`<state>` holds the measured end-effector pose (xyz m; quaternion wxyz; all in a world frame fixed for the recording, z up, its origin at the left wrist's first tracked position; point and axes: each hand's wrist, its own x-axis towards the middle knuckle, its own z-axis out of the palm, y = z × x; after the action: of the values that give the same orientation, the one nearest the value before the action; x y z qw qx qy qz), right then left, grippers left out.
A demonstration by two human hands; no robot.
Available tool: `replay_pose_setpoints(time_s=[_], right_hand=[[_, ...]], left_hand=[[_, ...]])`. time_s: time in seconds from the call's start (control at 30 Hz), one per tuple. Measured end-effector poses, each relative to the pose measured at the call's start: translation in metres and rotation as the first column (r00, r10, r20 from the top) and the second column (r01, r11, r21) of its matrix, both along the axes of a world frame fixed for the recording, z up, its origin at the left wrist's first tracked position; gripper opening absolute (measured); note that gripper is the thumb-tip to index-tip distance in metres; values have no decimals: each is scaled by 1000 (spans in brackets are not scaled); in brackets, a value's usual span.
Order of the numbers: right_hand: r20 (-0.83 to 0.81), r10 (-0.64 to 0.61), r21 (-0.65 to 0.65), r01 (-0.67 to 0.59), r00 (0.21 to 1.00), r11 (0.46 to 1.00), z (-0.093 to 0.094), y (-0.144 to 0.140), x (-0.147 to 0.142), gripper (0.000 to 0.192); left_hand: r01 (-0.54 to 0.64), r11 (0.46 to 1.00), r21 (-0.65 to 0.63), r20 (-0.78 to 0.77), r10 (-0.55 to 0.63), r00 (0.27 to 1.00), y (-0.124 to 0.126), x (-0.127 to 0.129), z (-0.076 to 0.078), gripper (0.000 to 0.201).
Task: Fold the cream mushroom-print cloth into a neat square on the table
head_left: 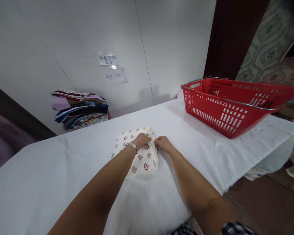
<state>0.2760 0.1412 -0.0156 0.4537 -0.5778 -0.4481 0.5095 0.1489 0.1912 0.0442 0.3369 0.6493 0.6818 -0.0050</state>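
Two bare forearms enter from the bottom of the frame and meet near centre, w/ a checked sleeve edge just visible at the bottom right. Left hand (141,141), wearing a silver bracelet at the wrist, rests flat on top of a folded cloth (137,153); its fingers lie close together, pressing down on the fabric. Right hand (162,143) sits at the cloth's right edge, fingers curled in and pinching the stacked layers there.

That cloth is cream w/ small grey and red mushroom prints, folded into a rough rectangle. It lies at centre frame on a white-covered surface (51,182), well apart from everything else.

Upper left of centre, against the wall: a pile of folded clothes (80,109) in mixed colours, approx. a dozen layers, exact count unclear. Above it, two paper notes (112,68) are taped to the white wall; the lower one reads "45-50", the upper is handwritten and too small to read. Right of frame: a red plastic shopping basket (235,104) w/ metal handles folded down, standing on the surface; its inside is mostly hidden from this angle.

Judging the fold in hand: it probably goes best w/ the left palm kept flat as an anchor while the right evens up the layer edges, so the corners match before any crease is pressed.
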Motion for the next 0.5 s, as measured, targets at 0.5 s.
replay_pose_setpoints(time_s=[0.5], right_hand=[[22,18,67,-19,1000,998,-5,4,-8,9]], left_hand=[[94,996,5,-26,-94,995,5,0,-6,22]])
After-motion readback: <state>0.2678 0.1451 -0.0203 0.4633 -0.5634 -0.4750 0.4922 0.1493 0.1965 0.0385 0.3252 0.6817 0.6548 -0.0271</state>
